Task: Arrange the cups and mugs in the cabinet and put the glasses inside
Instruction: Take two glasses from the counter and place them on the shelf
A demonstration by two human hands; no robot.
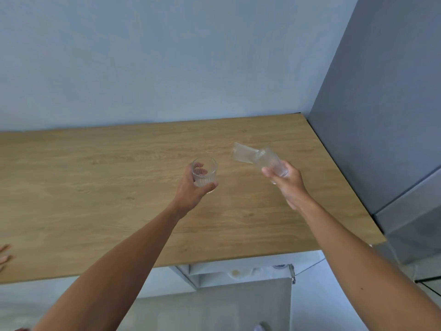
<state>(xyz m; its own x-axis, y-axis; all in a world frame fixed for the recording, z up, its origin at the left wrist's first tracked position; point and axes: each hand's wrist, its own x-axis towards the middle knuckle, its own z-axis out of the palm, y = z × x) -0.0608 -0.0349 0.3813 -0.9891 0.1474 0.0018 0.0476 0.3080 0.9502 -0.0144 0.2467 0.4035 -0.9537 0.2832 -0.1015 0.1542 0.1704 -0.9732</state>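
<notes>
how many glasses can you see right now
2, maybe 3: a ribbed glass upright in the left hand, and blurred glass, possibly two stacked, tilted in the right hand.

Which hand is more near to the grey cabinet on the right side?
The right hand. It holds blurred, tilted glasses over the counter, on the side of the grey cabinet. The left hand, gripping a ribbed glass, is farther from it, near mid-counter.

I see a worktop (95, 187) of light wood with visible grain, matt. The glass (204, 174) in my left hand (191, 189) is clear with ribbed walls. The wall (143, 56) looks smooth and matt.
</notes>
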